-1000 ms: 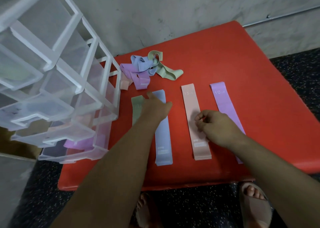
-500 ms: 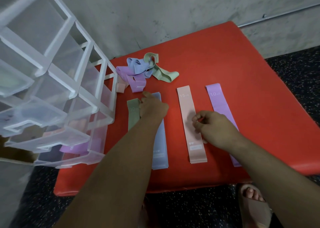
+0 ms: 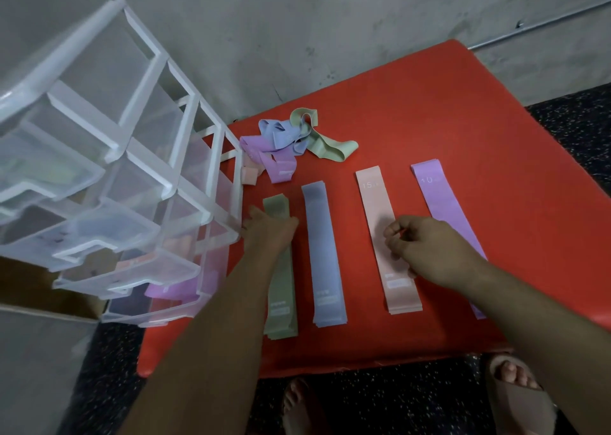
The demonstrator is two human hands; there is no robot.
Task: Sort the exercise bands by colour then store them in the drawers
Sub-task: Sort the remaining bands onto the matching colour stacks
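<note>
Four exercise bands lie flat side by side on the red padded surface [image 3: 463, 120]: green [image 3: 281, 302], blue [image 3: 322, 252], pink [image 3: 375, 203] and purple [image 3: 436, 196]. My left hand [image 3: 267, 229] rests palm down on the upper part of the green band, thumb spread toward the drawers. My right hand [image 3: 426, 249] lies on the middle of the pink band with loosely curled fingers that hold nothing I can see. A tangled pile of purple, blue and green bands [image 3: 291, 140] sits further back. A folded pink band [image 3: 249, 175] lies beside the drawer unit.
A clear plastic drawer unit [image 3: 132, 170] stands at the left edge, its drawers pulled partly out. A purple band [image 3: 168, 290] shows in the lowest drawer and something pink [image 3: 178, 246] in the one above. A grey wall is behind. My sandalled feet [image 3: 515, 395] stand on dark floor below.
My left hand has moved left from the blue band onto the green band. My right hand has stayed on the pink band.
</note>
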